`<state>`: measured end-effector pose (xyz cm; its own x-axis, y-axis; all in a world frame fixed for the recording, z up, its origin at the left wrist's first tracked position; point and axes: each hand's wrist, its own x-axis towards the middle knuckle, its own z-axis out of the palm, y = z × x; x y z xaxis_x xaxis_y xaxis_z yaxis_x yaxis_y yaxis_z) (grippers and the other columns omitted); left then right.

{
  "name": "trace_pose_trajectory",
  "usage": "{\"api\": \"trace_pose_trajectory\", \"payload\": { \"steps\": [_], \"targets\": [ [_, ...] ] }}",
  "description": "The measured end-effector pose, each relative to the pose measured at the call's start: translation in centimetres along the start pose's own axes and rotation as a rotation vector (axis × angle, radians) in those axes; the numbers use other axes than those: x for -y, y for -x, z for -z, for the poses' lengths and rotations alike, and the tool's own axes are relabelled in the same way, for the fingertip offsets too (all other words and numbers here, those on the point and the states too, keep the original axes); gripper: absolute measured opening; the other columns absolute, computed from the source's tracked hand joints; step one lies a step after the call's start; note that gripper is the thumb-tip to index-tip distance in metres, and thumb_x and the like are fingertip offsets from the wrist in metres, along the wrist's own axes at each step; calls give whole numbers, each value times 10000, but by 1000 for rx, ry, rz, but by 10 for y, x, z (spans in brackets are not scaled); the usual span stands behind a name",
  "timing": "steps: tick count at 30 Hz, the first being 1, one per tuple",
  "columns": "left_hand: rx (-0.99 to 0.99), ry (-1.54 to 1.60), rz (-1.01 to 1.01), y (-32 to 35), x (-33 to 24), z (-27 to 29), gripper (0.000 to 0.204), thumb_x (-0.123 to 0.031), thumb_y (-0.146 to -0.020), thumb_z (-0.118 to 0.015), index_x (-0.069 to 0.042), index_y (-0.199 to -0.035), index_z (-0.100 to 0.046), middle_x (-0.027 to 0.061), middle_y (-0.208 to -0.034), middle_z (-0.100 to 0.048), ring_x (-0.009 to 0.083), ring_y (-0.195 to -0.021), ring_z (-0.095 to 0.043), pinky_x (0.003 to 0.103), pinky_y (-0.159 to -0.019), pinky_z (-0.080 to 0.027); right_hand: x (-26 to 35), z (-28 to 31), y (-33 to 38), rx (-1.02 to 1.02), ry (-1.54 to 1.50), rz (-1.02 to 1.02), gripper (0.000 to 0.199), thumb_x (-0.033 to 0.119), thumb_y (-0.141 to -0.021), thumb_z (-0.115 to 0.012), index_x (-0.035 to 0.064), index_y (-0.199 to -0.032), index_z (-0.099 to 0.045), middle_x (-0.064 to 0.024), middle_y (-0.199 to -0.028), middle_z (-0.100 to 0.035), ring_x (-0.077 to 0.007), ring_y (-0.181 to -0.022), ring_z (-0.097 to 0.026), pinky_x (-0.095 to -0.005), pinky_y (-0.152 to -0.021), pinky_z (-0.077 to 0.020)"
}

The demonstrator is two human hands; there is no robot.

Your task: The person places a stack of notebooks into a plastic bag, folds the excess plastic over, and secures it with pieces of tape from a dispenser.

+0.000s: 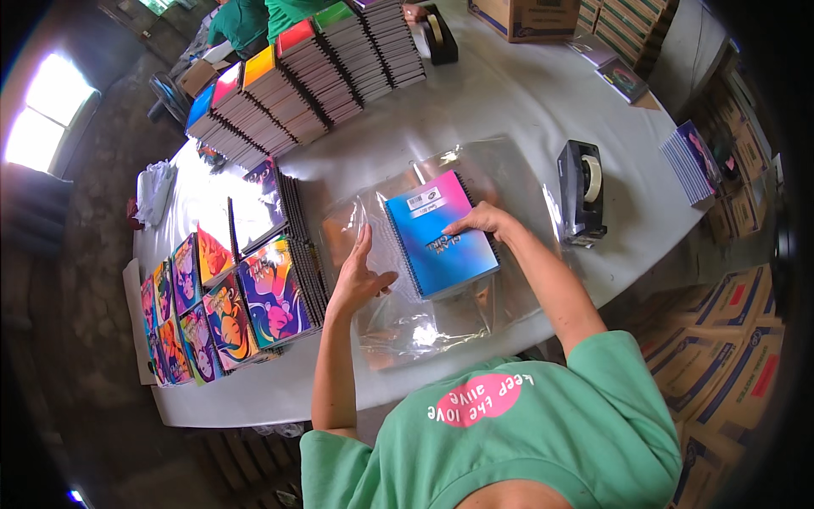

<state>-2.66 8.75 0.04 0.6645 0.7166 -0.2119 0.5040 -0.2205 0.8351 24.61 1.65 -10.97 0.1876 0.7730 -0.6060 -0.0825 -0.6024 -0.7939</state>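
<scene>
A blue-and-pink spiral notebook [437, 254] lies at a slant on clear plastic sheeting [394, 335] in the middle of the table. Dark coils show along both its left and right sides, so it may be a small stack. My right hand [482, 222] grips its right edge, one digit stretched across the cover and the others partly hidden. To the left, my left hand [363, 276] is open, thumb and fingers spread. It hovers over or touches the plastic beside the notebook; I cannot tell which.
A black tape dispenser [582, 193] stands right of the plastic. Colourful notebook stacks [275, 293] fill the table's left side. Taller spiral-bound stacks [301, 93] line the far side, near another dispenser [438, 38]. More notebooks [691, 165] sit at the right edge. Cardboard boxes [712, 365] stand beyond.
</scene>
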Motion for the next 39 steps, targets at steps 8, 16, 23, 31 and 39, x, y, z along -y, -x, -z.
{"api": "trace_pose_trajectory", "payload": {
  "steps": [8,16,23,31,39],
  "targets": [
    [-44,-422,-68,-20,-4,-11,782,-21,-692,-677,-9,-1386,-315,180,-1437,-316,299,-1297,-367,337,-1050,-339,4,-1,8,-38,36,1,530,270,-539,-874,-40,-922,-678,-116,-886,-680,-179,-803,-647,-308,-747,-523],
    [129,-287,-59,-55,-8,-81,1066,-104,-551,-708,46,-1420,-108,245,-1490,-94,356,-1251,-414,373,-934,-450,9,-7,13,-102,59,-38,511,244,-538,-866,-47,-913,-676,-128,-871,-677,-199,-779,-649,-318,-724,-527],
    [46,-383,-71,-71,13,-131,1140,-146,-554,-730,56,-1419,-16,279,-1485,-25,355,-1212,-460,365,-834,-504,-5,-1,2,-60,-17,-20,584,310,-508,-878,-53,-918,-678,-146,-900,-674,-212,-771,-645,-331,-687,-520],
    [71,182,42,-38,-22,-65,984,26,-650,-671,-24,-1444,-93,170,-1499,-158,280,-1097,-544,303,-569,-560,-5,-2,0,-83,118,34,600,312,-521,-878,-44,-956,-668,-143,-937,-667,-209,-830,-641,-326,-747,-521],
    [-380,-484,119,-10,49,22,671,-152,-701,-724,-84,-1315,-461,106,-873,-686,270,-789,-666,369,-751,-501,6,-4,18,-14,46,16,622,330,-526,-873,-41,-979,-665,-151,-967,-665,-216,-885,-636,-324,-805,-505]
  ]
}}
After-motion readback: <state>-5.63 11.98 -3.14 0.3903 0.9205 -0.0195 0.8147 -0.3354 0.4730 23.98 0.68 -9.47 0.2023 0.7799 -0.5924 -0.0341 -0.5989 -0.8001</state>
